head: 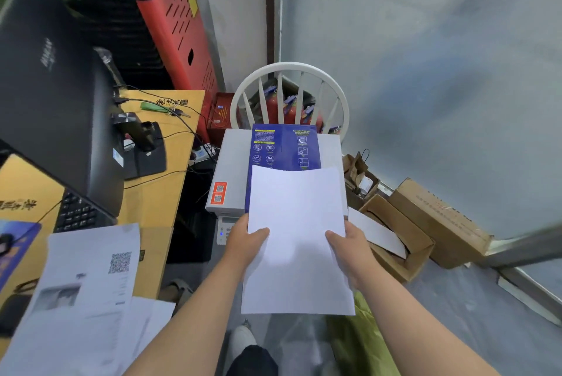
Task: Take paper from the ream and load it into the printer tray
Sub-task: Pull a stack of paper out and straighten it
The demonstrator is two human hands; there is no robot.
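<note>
A stack of white paper (296,223) is held flat in front of me, over the near end of the printer. My left hand (244,237) grips its left edge with the thumb on top. My right hand (346,243) grips its right edge the same way. Behind the sheets, the blue ream wrapper (284,146) lies on top of the grey printer (232,159), which stands on a white chair (290,67). The printer's control panel (223,229) shows just left of my left hand. The paper hides the printer's front, and no tray is visible.
A yellow desk (164,193) at the left carries a black monitor (51,77), a keyboard (79,214), cables and loose printed sheets (91,284). Open cardboard boxes (425,223) sit on the floor at the right. Red extinguishers (273,108) stand behind the chair.
</note>
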